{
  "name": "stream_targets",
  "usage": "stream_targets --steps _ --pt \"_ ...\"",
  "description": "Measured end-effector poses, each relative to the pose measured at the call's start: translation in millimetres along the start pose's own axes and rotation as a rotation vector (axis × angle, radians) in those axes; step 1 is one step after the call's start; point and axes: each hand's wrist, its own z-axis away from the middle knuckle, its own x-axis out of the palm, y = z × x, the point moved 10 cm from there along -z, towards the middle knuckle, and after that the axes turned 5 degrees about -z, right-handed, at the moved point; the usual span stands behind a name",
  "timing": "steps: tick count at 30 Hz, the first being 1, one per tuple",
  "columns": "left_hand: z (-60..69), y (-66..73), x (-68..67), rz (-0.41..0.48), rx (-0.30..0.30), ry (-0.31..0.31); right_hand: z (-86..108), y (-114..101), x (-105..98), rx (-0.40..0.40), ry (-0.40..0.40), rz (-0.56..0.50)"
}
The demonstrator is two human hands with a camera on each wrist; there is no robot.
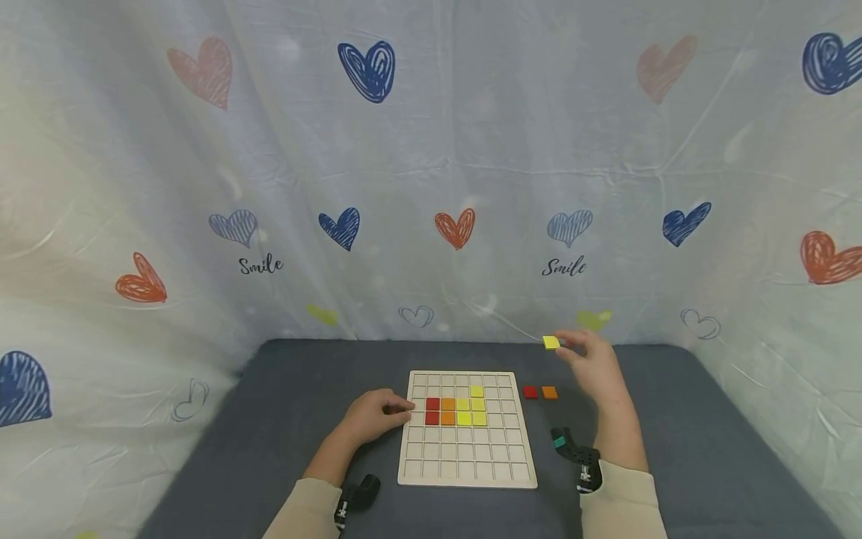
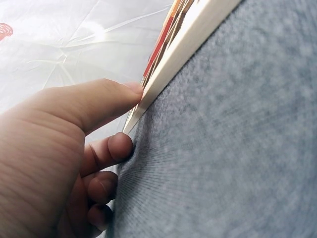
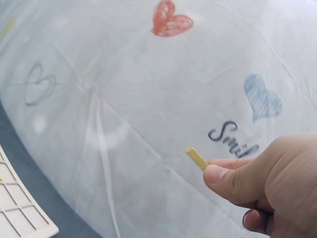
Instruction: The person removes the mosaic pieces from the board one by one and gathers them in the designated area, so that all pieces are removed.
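Observation:
My right hand (image 1: 595,372) is raised beyond the board's far right corner, pinching a yellow square tile (image 1: 551,343) between thumb and fingers. Seen edge-on in the right wrist view, the tile (image 3: 197,158) is thin. A pale wooden grid board (image 1: 465,451) lies flat on the table. Inside its cells sit two red tiles (image 1: 432,411), two orange tiles (image 1: 447,411) and several yellow tiles (image 1: 471,411), side by side. At the board's left edge rests my left hand (image 1: 372,416); in the left wrist view its thumb (image 2: 114,99) touches the rim and the other fingers bend loosely beside it.
A loose red tile (image 1: 530,392) and a loose orange tile (image 1: 550,392) lie right of the board on the dark grey tablecloth (image 1: 269,427). Behind the table hangs a white curtain (image 1: 404,150) printed with hearts. Each wrist wears a black camera mount (image 1: 584,464).

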Motion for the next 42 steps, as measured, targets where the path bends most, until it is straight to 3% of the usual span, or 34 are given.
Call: stream_targets --steps 10,21,27,35,42 --pt "-0.1 -0.8 0.1 0.006 0.003 -0.001 2.5 51.8 -11.6 0.178 -0.037 0.055" --pt "0.5 1.5 1.6 0.026 0.013 -0.013 9.7 108.1 -1.6 0.369 -0.085 0.085" --pt "0.1 0.9 1.8 0.023 0.019 -0.016 10.0 125.6 7.1 0.372 -0.096 0.093" --pt "0.6 1.5 1.2 0.023 0.026 -0.011 10.5 131.2 17.5 0.396 -0.14 0.165" --pt "0.9 0.4 0.7 0.015 0.018 -0.005 9.4 136.8 20.5 0.408 -0.121 0.177"
